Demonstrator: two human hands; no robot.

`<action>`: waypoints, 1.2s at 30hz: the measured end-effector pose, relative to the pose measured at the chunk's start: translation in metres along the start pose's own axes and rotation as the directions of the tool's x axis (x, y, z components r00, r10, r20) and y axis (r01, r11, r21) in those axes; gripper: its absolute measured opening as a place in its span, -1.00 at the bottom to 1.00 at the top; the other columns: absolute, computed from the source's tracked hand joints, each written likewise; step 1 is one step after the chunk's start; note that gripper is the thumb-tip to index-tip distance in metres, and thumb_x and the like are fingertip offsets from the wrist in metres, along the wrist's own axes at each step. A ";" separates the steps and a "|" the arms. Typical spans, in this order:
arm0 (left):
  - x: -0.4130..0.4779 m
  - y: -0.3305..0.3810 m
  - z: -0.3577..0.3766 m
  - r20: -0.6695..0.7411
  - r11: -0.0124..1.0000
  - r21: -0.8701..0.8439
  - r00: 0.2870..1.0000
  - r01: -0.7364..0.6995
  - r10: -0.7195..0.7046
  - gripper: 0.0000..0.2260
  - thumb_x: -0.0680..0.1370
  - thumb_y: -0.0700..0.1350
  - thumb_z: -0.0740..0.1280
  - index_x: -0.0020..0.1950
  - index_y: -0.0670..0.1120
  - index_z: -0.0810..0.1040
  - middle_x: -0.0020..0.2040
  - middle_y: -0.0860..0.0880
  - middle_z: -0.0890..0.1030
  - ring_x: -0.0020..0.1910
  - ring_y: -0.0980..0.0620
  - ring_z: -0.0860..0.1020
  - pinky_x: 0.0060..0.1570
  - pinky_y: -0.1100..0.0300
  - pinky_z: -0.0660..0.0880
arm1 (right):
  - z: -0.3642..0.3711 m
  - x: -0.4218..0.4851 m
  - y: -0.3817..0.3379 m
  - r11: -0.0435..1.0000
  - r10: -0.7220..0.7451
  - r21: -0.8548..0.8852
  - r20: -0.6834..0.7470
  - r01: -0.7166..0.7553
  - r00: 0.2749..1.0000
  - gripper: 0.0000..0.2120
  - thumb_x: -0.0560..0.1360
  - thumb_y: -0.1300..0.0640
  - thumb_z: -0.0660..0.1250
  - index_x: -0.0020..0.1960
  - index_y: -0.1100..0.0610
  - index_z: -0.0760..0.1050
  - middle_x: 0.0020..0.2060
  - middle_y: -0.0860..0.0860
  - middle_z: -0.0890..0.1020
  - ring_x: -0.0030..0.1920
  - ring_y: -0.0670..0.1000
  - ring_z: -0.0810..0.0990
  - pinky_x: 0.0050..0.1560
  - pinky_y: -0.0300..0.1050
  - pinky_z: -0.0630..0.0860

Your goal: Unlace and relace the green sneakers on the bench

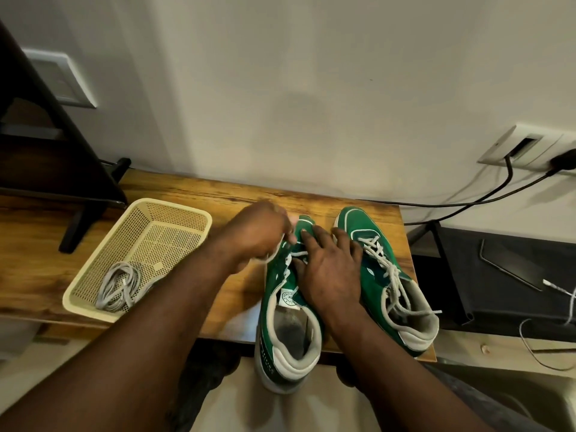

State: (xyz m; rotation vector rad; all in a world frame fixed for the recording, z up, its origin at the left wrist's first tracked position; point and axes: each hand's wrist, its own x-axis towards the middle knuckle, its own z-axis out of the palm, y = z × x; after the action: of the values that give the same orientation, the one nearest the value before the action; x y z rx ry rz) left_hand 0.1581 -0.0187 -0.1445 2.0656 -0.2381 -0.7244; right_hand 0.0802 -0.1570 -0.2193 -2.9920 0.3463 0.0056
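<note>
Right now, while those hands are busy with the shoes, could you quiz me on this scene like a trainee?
1. True or false: the basket is empty.
2. Which hand lies flat on the partly laced sneaker? A) left hand B) right hand
3. Fill in: the left hand pinches the sneaker's ___.
Key: 1 false, it holds a grey lace. 2 B. 3 shoelace.
</note>
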 end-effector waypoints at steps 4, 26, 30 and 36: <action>-0.017 0.018 -0.019 -0.156 0.654 -0.695 0.951 -0.299 0.268 -0.72 0.73 -0.13 0.23 -0.17 -0.15 0.48 -0.25 -0.10 0.53 -0.48 0.12 0.29 -0.49 0.27 0.18 | 0.002 0.001 0.001 1.000 0.007 0.014 0.006 -0.007 1.000 -0.38 0.65 -0.26 0.22 0.64 -0.06 0.26 0.62 -0.02 0.31 0.63 0.18 0.17 0.60 0.28 0.09; 0.016 -0.036 0.014 -0.108 0.673 0.735 0.964 -0.086 0.241 -0.88 0.63 -0.03 0.39 -0.06 0.09 0.47 -0.05 0.02 0.55 -0.07 -0.04 0.56 -0.16 0.08 0.45 | -0.017 0.011 0.041 0.869 0.163 0.450 0.134 -0.206 0.978 -0.93 0.54 0.03 0.44 -0.06 0.03 0.63 -0.18 -0.03 0.70 -0.16 0.03 0.66 -0.03 -0.02 0.64; 0.016 -0.037 0.011 -0.118 0.662 0.747 0.967 -0.064 0.227 -0.92 0.65 -0.02 0.33 -0.01 0.04 0.47 -0.08 -0.01 0.61 -0.09 -0.08 0.58 -0.17 0.07 0.43 | -0.049 0.016 0.041 0.439 0.136 0.852 0.249 -0.284 0.959 -0.94 0.59 0.19 0.39 0.00 0.15 0.64 -0.22 0.07 0.66 -0.29 0.02 0.61 -0.23 -0.02 0.58; 0.016 -0.024 0.007 -0.132 0.969 0.246 0.990 -0.009 0.043 -0.84 0.63 0.03 0.43 -0.07 -0.02 0.56 -0.13 0.02 0.65 -0.22 0.04 0.56 -0.19 0.14 0.45 | -0.110 0.015 0.044 0.065 0.005 0.993 0.101 -0.101 0.995 -0.80 0.68 0.18 0.29 0.19 0.22 0.63 -0.21 0.05 0.63 -0.42 -0.04 0.41 -0.41 -0.18 0.24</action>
State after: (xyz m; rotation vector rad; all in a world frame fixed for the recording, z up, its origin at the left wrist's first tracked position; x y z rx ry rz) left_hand 0.1649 -0.0166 -0.1736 2.3315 -0.2887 -0.5569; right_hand 0.0838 -0.2168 -0.1163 -1.4857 0.2615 -0.0869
